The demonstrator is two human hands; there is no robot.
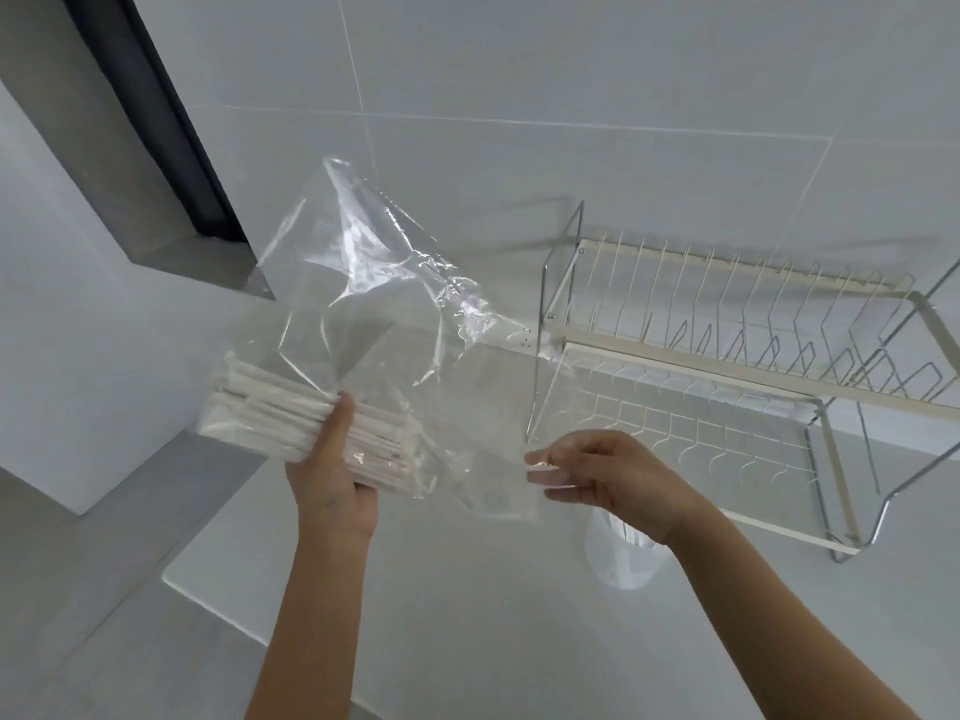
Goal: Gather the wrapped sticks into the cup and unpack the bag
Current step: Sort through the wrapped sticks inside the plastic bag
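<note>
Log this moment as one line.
left hand: grips wrapped sticks through bag | right hand: pinches bag edge | cup: on counter

The bag (395, 324) I hold is clear, glossy, crinkled plastic; my sticks (270, 413) wear matt white paper; the rack (727, 324) is shiny metal wire.

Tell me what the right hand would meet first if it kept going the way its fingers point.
Probably the bundle of wrapped sticks inside the clear bag that the right hand pinches, and the left hand gripping them; depth is unclear.

Dish rack (727, 345) blocks right; counter (467, 589) in front bare, cup (618, 558) excepted.
</note>
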